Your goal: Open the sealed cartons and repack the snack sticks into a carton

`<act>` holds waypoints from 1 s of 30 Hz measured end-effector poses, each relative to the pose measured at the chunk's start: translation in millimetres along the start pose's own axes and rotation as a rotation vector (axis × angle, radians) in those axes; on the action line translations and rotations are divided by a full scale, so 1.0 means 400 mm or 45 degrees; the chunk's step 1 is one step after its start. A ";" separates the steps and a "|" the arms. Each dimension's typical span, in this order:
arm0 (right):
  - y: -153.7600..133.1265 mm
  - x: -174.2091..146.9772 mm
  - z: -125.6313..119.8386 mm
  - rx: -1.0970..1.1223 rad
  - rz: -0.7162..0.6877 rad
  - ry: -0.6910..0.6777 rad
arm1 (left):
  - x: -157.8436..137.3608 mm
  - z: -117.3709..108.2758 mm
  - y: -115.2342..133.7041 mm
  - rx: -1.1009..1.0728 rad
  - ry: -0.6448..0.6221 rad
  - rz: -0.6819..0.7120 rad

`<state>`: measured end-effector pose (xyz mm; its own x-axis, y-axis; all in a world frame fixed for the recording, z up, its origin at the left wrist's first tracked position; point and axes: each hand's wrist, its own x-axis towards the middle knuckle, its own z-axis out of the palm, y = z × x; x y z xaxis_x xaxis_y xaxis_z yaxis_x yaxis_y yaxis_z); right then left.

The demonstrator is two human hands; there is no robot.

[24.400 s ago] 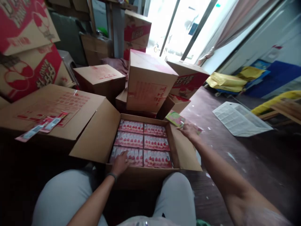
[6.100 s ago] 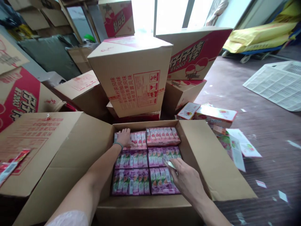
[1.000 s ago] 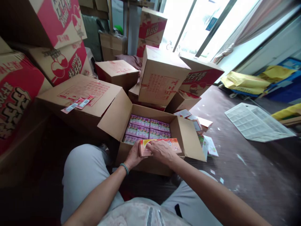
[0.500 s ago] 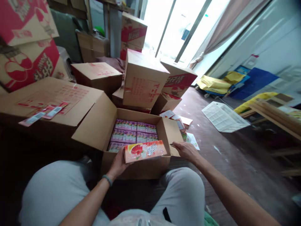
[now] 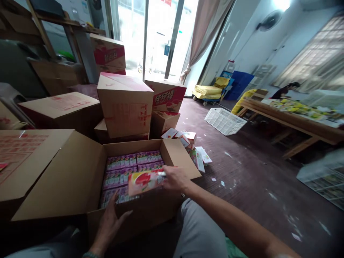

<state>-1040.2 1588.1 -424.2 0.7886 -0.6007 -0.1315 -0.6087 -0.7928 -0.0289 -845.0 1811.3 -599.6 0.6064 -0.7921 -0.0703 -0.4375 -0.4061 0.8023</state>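
Observation:
My right hand (image 5: 176, 180) grips the right end of a small orange carton (image 5: 143, 182) printed with a red fruit; motion blurs it. The carton is over the near side of an open cardboard box (image 5: 129, 218). Inside the box, rows of purple packs (image 5: 120, 175) lie tightly side by side. My left hand (image 5: 110, 216) is off the carton, at the box's near left rim, fingers apart and holding nothing.
Closed cardboard boxes (image 5: 126, 107) are stacked behind the open one. Flat printed cartons (image 5: 197, 159) lie on the floor to its right. Farther off are a white plastic crate (image 5: 225, 121), a wooden table (image 5: 292, 114) and a person (image 5: 286, 90) behind it.
My left hand has let go of the orange carton and dropped lower. My right hand has come from the box's right flap and taken the carton. The view has swung right.

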 end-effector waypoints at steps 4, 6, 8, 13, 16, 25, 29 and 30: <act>0.179 0.008 -0.084 -0.130 0.459 0.273 | 0.017 0.007 -0.016 0.076 0.036 -0.022; 0.276 0.029 -0.112 -0.154 0.590 0.390 | 0.023 0.012 -0.022 0.100 0.060 -0.042; 0.355 0.056 -0.117 -0.123 0.665 0.407 | 0.028 0.013 -0.018 0.105 0.076 -0.064; 0.368 0.114 -0.010 0.114 0.669 0.362 | 0.080 -0.010 0.024 0.071 0.042 -0.234; 0.258 0.121 0.083 0.406 0.573 0.337 | 0.174 -0.021 0.043 0.017 0.007 -0.509; 0.127 0.127 0.190 0.716 0.519 0.238 | 0.465 0.200 0.048 -0.172 -0.181 -1.032; 0.182 0.165 0.168 0.683 0.552 0.330 | 0.542 0.364 0.055 -0.006 -0.125 -1.063; 0.192 0.172 0.161 0.681 0.565 0.338 | 0.558 0.398 0.056 0.052 -0.096 -1.064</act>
<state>-1038.3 1492.3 -499.3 0.4121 -0.9111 -0.0013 -0.7806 -0.3523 -0.5164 -825.4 1552.9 -691.6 0.6964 -0.2507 -0.6725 0.1114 -0.8879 0.4464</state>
